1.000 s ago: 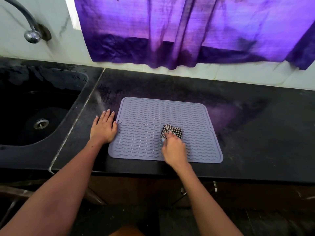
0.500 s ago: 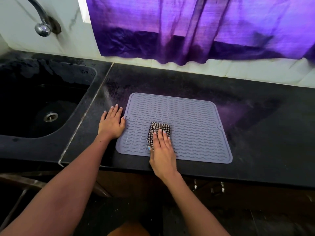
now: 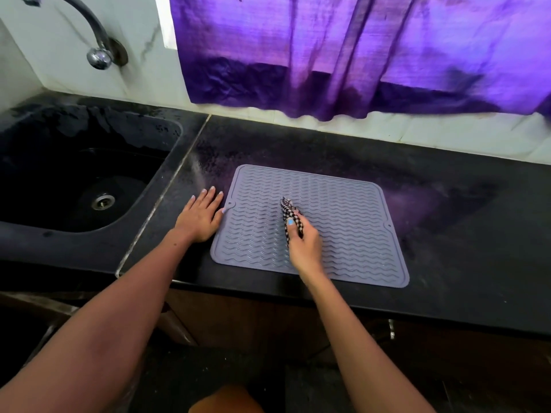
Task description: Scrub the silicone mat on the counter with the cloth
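The grey silicone mat (image 3: 328,216) lies flat on the black counter (image 3: 462,234), its near edge close along the counter's front edge, its left edge a little way from the sink (image 3: 74,174). The right hand (image 3: 304,245) has the checked cloth (image 3: 290,214) bunched and pinched, fingers curled round it, and the cloth comes down on the ribbed surface just left of the mat's middle. The left hand (image 3: 201,216) is spread flat on the counter, fingers straight, fingertips touching the mat's left edge by its small tab, bracing it, holding nothing. The key relation: most of the unwiped run lies to the right of the cloth, along the mat's long axis, left to right, and the wavy ribs follow that line. The right hand sits directly on it, so strokes likely sweep rightward along the ribs while the left pins the edge. A purple curtain (image 3: 357,55) hangs behind, a tap (image 3: 98,55) over the sink.
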`<state>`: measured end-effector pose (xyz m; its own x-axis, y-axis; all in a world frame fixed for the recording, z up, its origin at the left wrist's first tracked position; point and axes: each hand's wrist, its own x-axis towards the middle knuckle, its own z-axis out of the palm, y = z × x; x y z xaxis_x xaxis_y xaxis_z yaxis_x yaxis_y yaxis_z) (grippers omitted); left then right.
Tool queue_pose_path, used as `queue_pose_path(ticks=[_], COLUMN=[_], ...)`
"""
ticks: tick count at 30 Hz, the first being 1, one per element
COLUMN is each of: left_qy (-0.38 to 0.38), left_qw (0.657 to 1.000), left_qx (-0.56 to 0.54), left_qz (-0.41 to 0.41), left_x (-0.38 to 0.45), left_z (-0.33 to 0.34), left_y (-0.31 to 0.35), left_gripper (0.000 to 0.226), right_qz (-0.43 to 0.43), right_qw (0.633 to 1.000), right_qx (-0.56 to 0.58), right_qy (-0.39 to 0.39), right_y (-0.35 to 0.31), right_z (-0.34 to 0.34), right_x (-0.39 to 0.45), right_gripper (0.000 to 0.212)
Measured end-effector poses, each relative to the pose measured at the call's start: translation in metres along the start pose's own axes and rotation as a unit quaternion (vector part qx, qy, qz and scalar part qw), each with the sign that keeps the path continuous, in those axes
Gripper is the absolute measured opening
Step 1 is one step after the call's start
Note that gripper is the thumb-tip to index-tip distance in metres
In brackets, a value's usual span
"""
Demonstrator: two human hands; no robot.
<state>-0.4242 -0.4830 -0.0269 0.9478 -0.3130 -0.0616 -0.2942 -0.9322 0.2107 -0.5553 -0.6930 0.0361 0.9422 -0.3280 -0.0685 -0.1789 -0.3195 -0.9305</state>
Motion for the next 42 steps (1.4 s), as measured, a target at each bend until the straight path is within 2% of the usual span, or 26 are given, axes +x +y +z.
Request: queue_pose_path(ticks=[3,6,8,17,19,22,24,25,27,30,32,35,39,40,42], left_qy=[0.037,0.048,0.059,0.069,0.070,0.062,0.055,0.054,0.054,0.058,0.064,0.065,0.048,0.047,0.046], left_qw=[0.999,0.999,0.998,0.998,0.997,0.998,0.998,0.998,0.998,0.998,0.998,0.998,0.999,0.999,0.999], left_qx=[0.010,0.008,0.008,0.002,0.001,0.004,0.006,0.006,0.005,0.009,0.008,-0.002,0.004,0.004,0.000], left_qz=[0.002,-0.004,-0.005,-0.013,-0.016,-0.019,-0.017,-0.017,-0.016,-0.013,-0.008,-0.004,-0.006,-0.005,-0.005], left_x=[-0.009,-0.007,-0.007,-0.007,-0.008,-0.009,-0.010,-0.010,-0.010,-0.009,-0.008,-0.009,-0.009,-0.010,-0.010], left_z=[0.006,0.006,0.008,0.011,0.009,0.007,0.005,0.006,0.006,0.007,0.008,0.008,0.006,0.005,0.004], left_y=[-0.001,0.000,0.000,0.002,0.003,0.005,0.005,0.004,0.004,0.003,0.002,0.001,0.002,0.002,0.003], left_gripper=[0.065,0.070,0.071,0.071,0.073,0.068,0.068,0.068,0.067,0.072,0.082,0.081,0.063,0.061,0.064], right_qz=[-0.087,-0.152,-0.157,-0.169,-0.158,-0.055,-0.005,-0.013,-0.064,-0.154,-0.182,-0.188,-0.186,-0.183,-0.148], right_qw=[0.988,0.924,0.900,0.900,0.927,0.986,0.997,0.997,0.987,0.932,0.898,0.888,0.883,0.885,0.920], right_qx=[-0.122,-0.331,-0.383,-0.380,-0.316,-0.125,-0.033,-0.041,-0.129,-0.308,-0.383,-0.405,-0.418,-0.413,-0.346], right_qy=[-0.044,-0.114,-0.137,-0.133,-0.128,-0.098,-0.067,-0.060,-0.078,-0.110,-0.113,-0.109,-0.108,-0.111,-0.107], right_y=[-0.001,0.017,0.027,0.033,0.029,0.013,0.001,-0.004,-0.008,0.006,0.014,0.016,0.014,0.013,0.004], right_z=[0.021,0.041,0.046,0.048,0.044,0.040,0.043,0.047,0.058,0.079,0.087,0.090,0.091,0.090,0.088], right_x=[-0.007,-0.012,-0.013,-0.010,-0.009,-0.002,0.002,0.001,-0.004,-0.011,-0.015,-0.015,-0.016,-0.015,-0.011], right_gripper=[0.047,0.055,0.061,0.059,0.054,0.046,0.045,0.046,0.050,0.055,0.059,0.066,0.064,0.061,0.052])
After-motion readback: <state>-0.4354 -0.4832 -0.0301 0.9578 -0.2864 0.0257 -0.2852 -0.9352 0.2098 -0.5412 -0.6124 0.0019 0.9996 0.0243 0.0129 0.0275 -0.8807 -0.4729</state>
